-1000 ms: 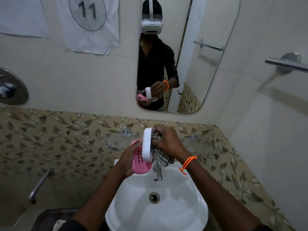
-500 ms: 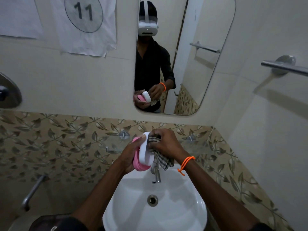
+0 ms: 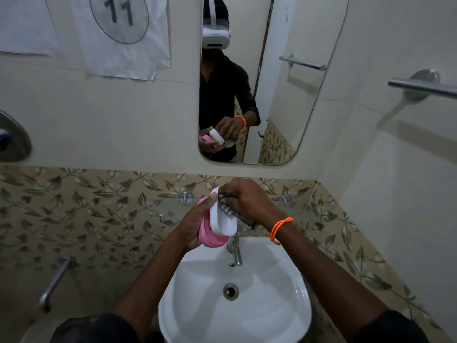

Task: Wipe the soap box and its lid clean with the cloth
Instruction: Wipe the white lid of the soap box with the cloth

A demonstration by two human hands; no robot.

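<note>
Above the white sink, my left hand (image 3: 194,225) grips a pink soap box (image 3: 209,237) together with its white lid (image 3: 222,222), which stands on edge against the pink part. My right hand (image 3: 249,203) is closed on a checked cloth (image 3: 228,210) and presses it against the white lid's inner side. Part of the cloth hangs below my right hand, and most of the pink box is hidden behind the lid and my left fingers.
The white sink (image 3: 284,318) and its steel tap (image 3: 235,251) lie directly below the hands. A glass shelf (image 3: 170,211) is fixed to the leaf-patterned tiles behind. A mirror (image 3: 284,95) hangs above, a towel bar (image 3: 420,86) at right, a steel pipe (image 3: 53,284) at lower left.
The lid has tilted from upright toward the right and closed against the pink box, hiding its slotted face. My right hand with the cloth has shifted along the lid. The camera view has drifted.
</note>
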